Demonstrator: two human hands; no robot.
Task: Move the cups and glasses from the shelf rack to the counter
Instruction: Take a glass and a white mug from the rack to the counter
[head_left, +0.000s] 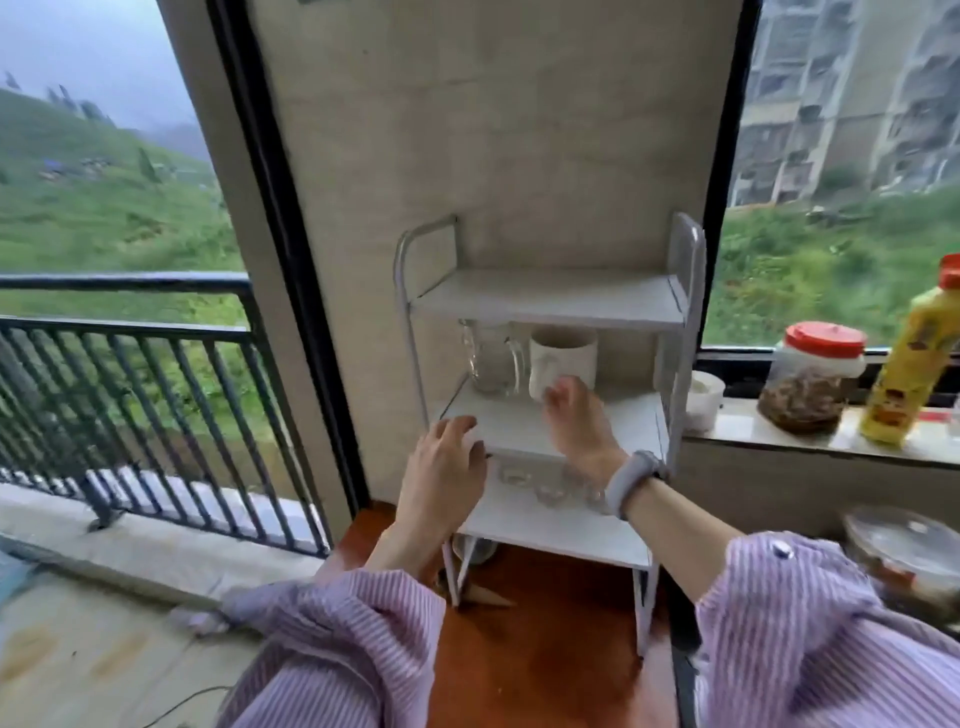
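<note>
A white three-tier shelf rack (550, 301) stands against the wall. On its middle shelf sit a clear glass mug (488, 358) and, to its right, a white ceramic mug (563, 356). Several small clear glasses (545, 491) stand on the lower shelf, partly hidden by my arms. My right hand (576, 421) reaches over the middle shelf with its fingertips at the white mug's base, fingers apart and holding nothing. My left hand (447, 467) hovers at the front left edge of the middle shelf, fingers spread and empty.
A stone counter ledge (810, 441) runs right of the rack, holding a small white container (704, 400), a red-lidded jar (810, 379) and a yellow bottle (914, 358). A glass-lidded bowl (909, 551) sits at lower right. A black balcony railing (130, 395) is on the left.
</note>
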